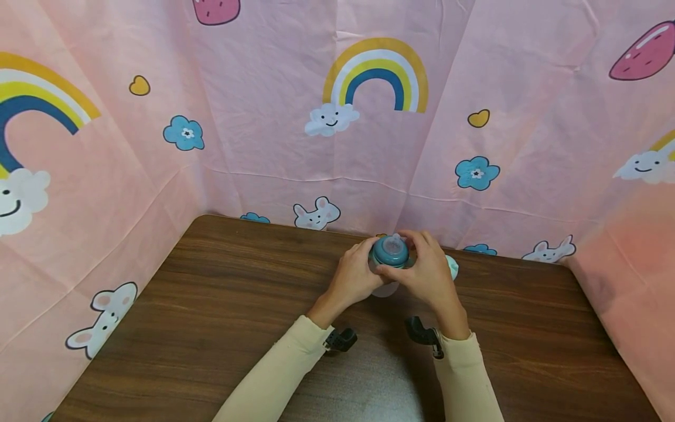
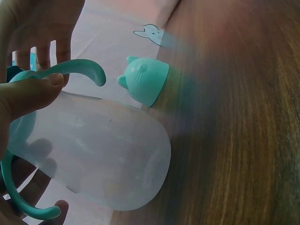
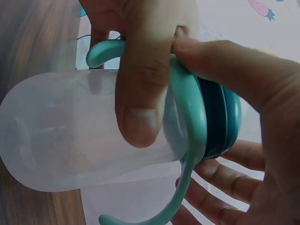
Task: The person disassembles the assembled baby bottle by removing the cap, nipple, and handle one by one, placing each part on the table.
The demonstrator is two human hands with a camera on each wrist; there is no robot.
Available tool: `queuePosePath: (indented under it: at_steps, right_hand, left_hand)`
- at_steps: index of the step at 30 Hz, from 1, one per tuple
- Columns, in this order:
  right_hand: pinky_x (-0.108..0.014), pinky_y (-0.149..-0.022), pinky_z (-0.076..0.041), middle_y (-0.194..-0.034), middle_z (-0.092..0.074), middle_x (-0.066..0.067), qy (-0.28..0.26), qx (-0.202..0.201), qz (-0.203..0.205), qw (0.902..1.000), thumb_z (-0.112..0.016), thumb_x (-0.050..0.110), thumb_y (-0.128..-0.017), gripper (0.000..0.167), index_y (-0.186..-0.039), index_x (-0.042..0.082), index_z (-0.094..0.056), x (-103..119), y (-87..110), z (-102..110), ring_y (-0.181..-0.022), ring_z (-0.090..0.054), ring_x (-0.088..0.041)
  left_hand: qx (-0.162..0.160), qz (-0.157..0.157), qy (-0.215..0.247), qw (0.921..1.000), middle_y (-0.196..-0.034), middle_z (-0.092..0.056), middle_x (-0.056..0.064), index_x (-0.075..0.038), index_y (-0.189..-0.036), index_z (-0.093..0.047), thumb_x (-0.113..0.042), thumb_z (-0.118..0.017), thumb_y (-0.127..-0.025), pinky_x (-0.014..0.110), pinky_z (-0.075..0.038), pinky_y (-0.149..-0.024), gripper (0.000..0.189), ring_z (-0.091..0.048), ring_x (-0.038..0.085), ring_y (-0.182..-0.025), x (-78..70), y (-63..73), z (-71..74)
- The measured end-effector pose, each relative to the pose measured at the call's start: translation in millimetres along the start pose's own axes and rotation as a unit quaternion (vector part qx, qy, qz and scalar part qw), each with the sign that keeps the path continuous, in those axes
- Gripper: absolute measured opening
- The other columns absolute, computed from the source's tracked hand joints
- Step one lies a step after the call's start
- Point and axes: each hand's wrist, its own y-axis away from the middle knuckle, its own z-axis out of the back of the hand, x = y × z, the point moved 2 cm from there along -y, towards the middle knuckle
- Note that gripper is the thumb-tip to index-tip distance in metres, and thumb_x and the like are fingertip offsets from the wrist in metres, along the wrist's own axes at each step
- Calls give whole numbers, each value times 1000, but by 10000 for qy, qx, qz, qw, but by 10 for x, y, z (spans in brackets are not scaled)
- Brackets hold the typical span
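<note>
Fingers of the left hand (image 1: 352, 274) are curled, its thumb lying across the mint-green plastic two-armed handle (image 3: 190, 105) and the upper part of the frosted, clear plastic bottle (image 2: 103, 145). Those of the right hand (image 1: 428, 271) curve round the dark teal ring-shaped collar (image 3: 216, 117) at the top, thumb on the near side, so neither grasp has much gap left. A clear, soft-looking teat (image 1: 394, 243) points up through the collar. The bottle is upright between the hands, near the back edge of the brown wood-grain bench (image 1: 253, 281); whether its base touches the surface is hard to tell from these angles.

The step in hand looks like working the collar on the neck. To do it well, the left hand should steady bottle and handle together while the right turns the collar alone, level and evenly, so the thread does not cross. Light pressure is best: the thin wall may give if squeezed. Keep fingertips off the teat, and mind the mint-green, cat-eared domed cap (image 2: 144, 80) just to the right.
</note>
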Motion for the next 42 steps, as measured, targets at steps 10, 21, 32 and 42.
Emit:
queuePosePath:
  at_steps: [10,21,32,42]
  right_hand:
    - [-61,-104,-52,-133,-65,-19,-403,320,320,9982,-98,20,-81,82,-151,0,-60,-23,2,43,-122,-61,-39]
    - [-57,-95,-53,-124,-62,-16,-113,65,-157,9998,-100,47,-79,91,-150,5,-63,-19,3,6,-111,-61,-36]
    - [-54,-94,-53,-124,-63,-17,-117,24,-107,9999,-97,43,-81,84,-146,3,-65,-16,-4,8,-111,-61,-37]
    - [-59,-100,-56,-127,-65,-19,-458,214,289,9983,-93,27,-83,76,-148,-1,-62,-22,-4,43,-116,-63,-37]
  left_hand:
    - [3,53,-102,9999,-143,-69,16,-2,-153,-59,-22,-94,-87,58,-53,-108,77,-66,37,-129,-7,-11,-5]
    - [-90,-117,-122,9998,-141,-70,18,-1,-151,-61,-22,-94,-88,57,-53,-108,74,-67,37,-127,-2,-8,-10]
    - [-112,-202,-98,9997,-141,-70,17,0,-151,-61,-22,-94,-88,56,-55,-107,74,-67,37,-126,12,-15,-19]
    - [-165,-332,-20,9993,-140,-70,21,3,-149,-60,-19,-96,-87,56,-54,-109,75,-67,38,-129,7,-2,-10]
